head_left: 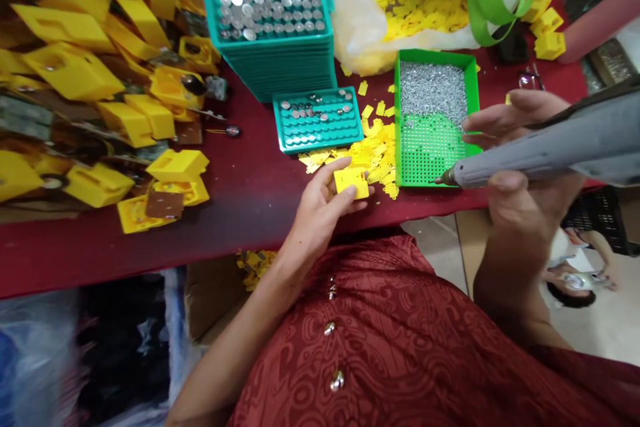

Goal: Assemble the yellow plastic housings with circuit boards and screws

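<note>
My left hand [325,197] is closed on a small yellow plastic housing [351,183], thumb on its near face, just above the table's front edge. On the right, a grey electric screwdriver [530,157] lies across my right hand [520,197], between the thumb and the loosely extended fingers. Its bit points left, over the near edge of a green basket [399,120] part filled with small silver screws [434,88]. Beyond my left hand, flat yellow plastic pieces [377,147] lie in a loose pile. A teal tray [320,140] behind them carries several button cells [324,117].
Stacked teal trays [280,60] stand behind, the top one bearing many button cells. Yellow housings with wires and circuit boards [75,70] crowd the left. A plastic bag [350,7] of yellow pieces sits at the back. Another person [575,280] is at lower right.
</note>
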Demonstrator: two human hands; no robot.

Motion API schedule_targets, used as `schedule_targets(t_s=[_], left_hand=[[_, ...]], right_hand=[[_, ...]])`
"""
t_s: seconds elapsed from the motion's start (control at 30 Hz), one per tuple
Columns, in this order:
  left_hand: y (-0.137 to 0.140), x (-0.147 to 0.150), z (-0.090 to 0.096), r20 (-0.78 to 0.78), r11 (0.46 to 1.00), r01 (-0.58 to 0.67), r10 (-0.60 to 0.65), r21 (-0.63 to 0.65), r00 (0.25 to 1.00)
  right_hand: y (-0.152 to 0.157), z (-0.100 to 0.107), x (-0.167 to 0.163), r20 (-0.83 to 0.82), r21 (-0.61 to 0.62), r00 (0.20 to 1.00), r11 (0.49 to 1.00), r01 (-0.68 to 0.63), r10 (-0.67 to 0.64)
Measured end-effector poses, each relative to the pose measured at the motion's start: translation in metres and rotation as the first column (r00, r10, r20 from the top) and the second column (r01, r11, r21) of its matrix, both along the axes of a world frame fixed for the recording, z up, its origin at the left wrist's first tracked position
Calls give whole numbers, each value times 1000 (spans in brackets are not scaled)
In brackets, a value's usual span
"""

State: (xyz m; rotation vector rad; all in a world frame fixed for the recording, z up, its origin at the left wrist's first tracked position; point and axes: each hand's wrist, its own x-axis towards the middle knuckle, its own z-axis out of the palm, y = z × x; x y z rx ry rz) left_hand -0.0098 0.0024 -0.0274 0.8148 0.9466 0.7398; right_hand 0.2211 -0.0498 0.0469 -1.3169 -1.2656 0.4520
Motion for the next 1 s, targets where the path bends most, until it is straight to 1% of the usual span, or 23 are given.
schedule_targets(t_s=[0.03, 0.07, 0.13, 0.2, 0.23, 0.3, 0.5, 0.63, 0.7, 0.87, 0.9, 0.93, 1.0], left_hand=[[-1, 2, 0, -1, 1000, 12, -12, 0, 1000], [-1, 5, 1, -4, 1000, 22, -22, 2, 1000], [-2, 9, 3, -16, 999, 43, -43, 12, 999], [-4, 15, 6, -23, 997, 77, -77, 25, 997], [-4, 17, 8, -22, 995, 97, -97, 27, 995], [-5, 21, 10, -18, 992, 128, -128, 17, 992], [-2, 22, 10, -20, 991, 131, -132, -34, 991], [0, 21, 13, -22, 992, 113, -115, -52, 993], [1, 21, 15, -27, 993, 106, -107, -55, 994], [2, 20, 16, -56, 995, 89, -91, -43, 994], [2, 20, 16, -54, 995, 85, -88, -43, 995], [3, 20, 15, -48, 996, 81, -83, -41, 995], [3, 19, 15, -40, 996, 78, -80, -37, 996]], right_hand=[[10, -4, -2, -23, -13, 1000, 1000, 1, -2], [21, -8, -3, -16, -5, 999, 999, 31, -32], [40, -17, -1, 57, 61, 981, 981, 183, -186], [56, -25, 5, 171, 89, 927, 942, 324, -335], [62, -27, 9, 214, 73, 898, 923, 377, -384], [70, -30, 16, 237, 16, 876, 903, 429, -420], [71, -34, 23, 197, -101, 891, 895, 434, -409], [71, -36, 22, 153, -91, 909, 910, 404, -388], [72, -36, 22, 147, -89, 908, 910, 406, -391], [73, -38, 21, 197, -164, 885, 876, 453, -421], [73, -39, 21, 197, -150, 887, 881, 448, -417], [72, -39, 21, 181, -110, 895, 896, 430, -407], [72, -40, 21, 85, 32, 935, 939, 343, -345]])
